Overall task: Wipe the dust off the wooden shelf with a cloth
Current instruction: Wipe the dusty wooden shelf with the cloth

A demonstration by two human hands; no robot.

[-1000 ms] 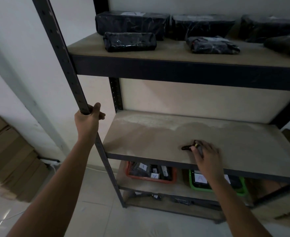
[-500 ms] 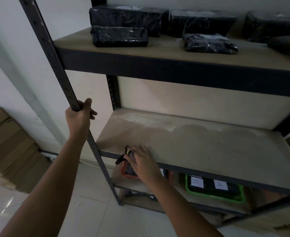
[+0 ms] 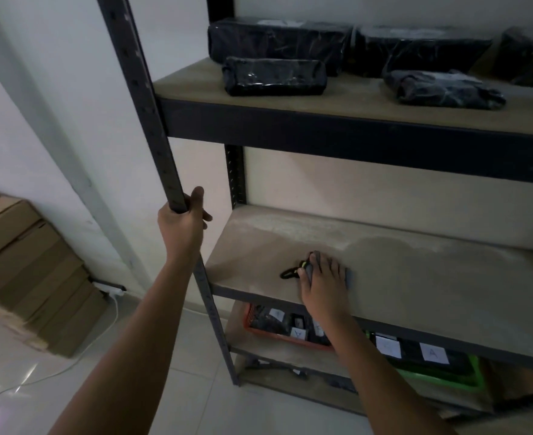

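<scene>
**Cloth pressed flat, halfway along a dusty shelf**

The person stands close to a dark metal rack, one arm out to each side. The left hand (image 3: 182,222) wraps the front-left upright (image 3: 152,127), fingers curled shut around the post with the thumb up along it, which looks like bracing. The right hand (image 3: 323,281) lies palm-down on the wooden shelf (image 3: 431,284), near its front edge and somewhat left of its middle. Its fingers (image 3: 332,265) are stretched forward and held fairly close together, pressing down on a small grey cloth (image 3: 348,276) rather than pinching it. Only slivers of the cloth show, at the fingertips and along the right side of the hand. A short black loop (image 3: 288,273) with a yellowish bit trails out on the board to the left of the hand; it seems attached to the cloth, though I cannot tell for sure.

The board shows two tones: a paler, powdery band along the back edge and toward the back-left corner, and a darker, cleaner-looking stretch nearer the front. I judge the back strip has yet to be wiped.

The cloth looks thin, soft and light, the sort that bunches or slips out if pushed by one edge. A flat palm over its middle, as here, should keep it spread and dragging evenly; for the back edge the whole hand would need to reach deeper under the upper shelf (image 3: 353,102), where black wrapped parcels (image 3: 274,76) sit well clear of the work.
</scene>
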